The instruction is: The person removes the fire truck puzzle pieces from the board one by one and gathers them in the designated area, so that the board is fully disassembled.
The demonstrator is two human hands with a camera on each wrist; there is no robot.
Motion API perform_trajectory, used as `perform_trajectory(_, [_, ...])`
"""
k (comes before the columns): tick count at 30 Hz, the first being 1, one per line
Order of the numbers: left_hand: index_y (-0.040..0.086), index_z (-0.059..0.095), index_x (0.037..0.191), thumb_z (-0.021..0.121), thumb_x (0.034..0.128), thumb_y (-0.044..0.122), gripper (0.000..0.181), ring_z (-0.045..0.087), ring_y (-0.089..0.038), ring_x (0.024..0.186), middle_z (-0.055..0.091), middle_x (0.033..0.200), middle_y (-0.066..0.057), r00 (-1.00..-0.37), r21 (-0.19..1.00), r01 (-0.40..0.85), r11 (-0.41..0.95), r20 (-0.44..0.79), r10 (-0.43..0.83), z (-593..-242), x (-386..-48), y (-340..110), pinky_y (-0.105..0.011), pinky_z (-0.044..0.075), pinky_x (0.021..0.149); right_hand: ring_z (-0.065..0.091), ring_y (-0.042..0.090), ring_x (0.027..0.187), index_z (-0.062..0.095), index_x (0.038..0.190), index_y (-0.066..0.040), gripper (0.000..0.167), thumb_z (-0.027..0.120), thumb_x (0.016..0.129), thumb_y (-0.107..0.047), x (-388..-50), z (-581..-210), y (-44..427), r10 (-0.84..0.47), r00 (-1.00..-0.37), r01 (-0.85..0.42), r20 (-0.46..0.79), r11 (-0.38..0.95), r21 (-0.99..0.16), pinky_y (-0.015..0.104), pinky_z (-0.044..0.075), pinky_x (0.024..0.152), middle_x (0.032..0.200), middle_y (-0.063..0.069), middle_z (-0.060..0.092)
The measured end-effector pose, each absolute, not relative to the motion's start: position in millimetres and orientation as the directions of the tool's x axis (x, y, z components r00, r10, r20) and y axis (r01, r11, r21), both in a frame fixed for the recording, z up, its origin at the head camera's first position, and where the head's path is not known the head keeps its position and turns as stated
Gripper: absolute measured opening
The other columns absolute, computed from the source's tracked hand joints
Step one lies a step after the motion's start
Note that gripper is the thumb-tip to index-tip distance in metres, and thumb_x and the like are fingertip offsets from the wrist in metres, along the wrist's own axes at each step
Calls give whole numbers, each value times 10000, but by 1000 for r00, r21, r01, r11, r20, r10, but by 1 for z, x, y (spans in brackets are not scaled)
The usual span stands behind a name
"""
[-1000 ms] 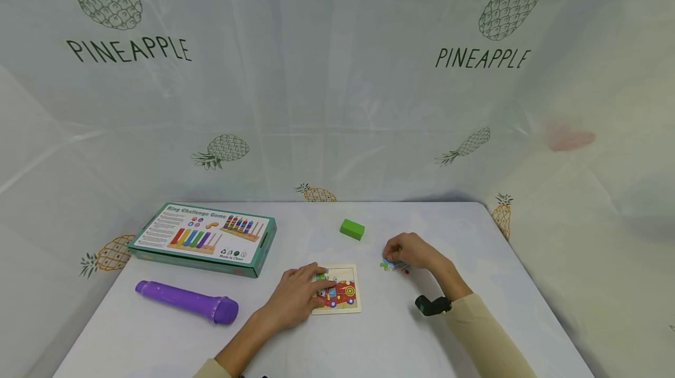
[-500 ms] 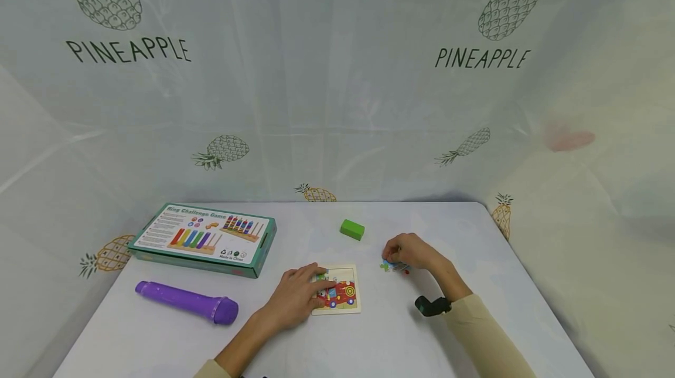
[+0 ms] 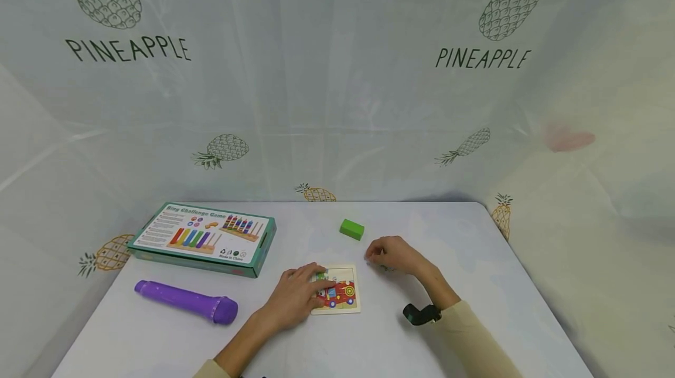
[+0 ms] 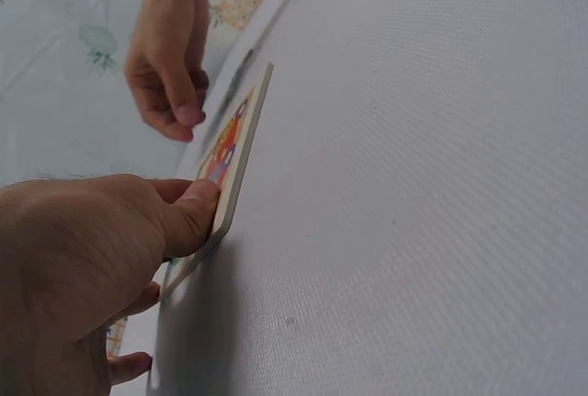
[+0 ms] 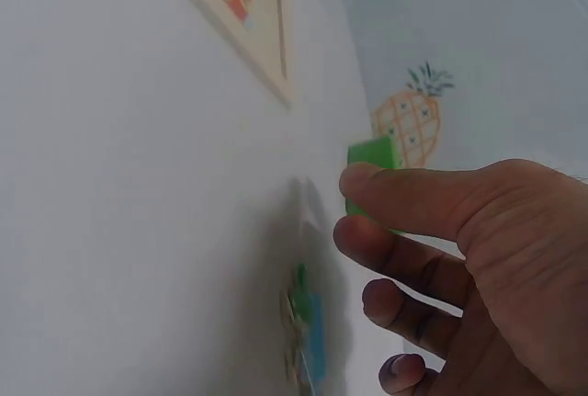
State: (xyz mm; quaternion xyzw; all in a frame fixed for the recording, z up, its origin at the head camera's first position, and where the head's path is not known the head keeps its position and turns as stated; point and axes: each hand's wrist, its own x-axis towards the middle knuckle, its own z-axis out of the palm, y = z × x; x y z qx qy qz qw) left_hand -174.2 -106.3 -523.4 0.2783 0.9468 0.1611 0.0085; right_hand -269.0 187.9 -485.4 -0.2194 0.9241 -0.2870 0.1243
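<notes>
1 green-edged game box (image 3: 203, 241) lies flat at far left, with a purple microphone (image 3: 181, 300) on its near side. To the right, the left hand (image 3: 295, 297) rests over the left part of a small puzzle board (image 3: 340, 310), fingers spread, thumb at its near left; it seems to steady the board rather than wrap it. The board shows a red vehicle and looks only partly filled. Beyond it stands 1 green block (image 3: 351, 229). Farther right, the right hand (image 3: 398, 255) hovers between the board and some loose pieces (image 5: 301, 322), fingers bent, thumb and index tips nearly meeting; whether they pinch anything, I cannot tell.

The step in hand looks like fitting pieces into the board. If the right hand has a piece, the next move calls for carrying it left, matching a gap and pressing it flat; otherwise, for picking 1 up.
</notes>
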Motion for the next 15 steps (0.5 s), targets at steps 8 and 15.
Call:
perform_trajectory(8, [355,640,1334,705,928,397,413,452,-235,1363,496,1441,-13,-852,322,519,792,118,510,-528,-174,-107,-626,357,1056,554,110,827,765,992,-183,100,676,963,-148,-261,-490,161,-564,-824,-409,-58,662,-629,281,484,732,901,-113,690])
perform_trajectory(15, [342,679,1266,735,889,450,396,511,-259,1305,533,1390,-27,-857,317,515,797,161,489,-530,-174,-110,-612,402,1014,547,63,845,788,988,-213,92,712,942,-189,-251,-497,136,-641,-765,-473,-64,626,-620,253,480,748,934,-135,663])
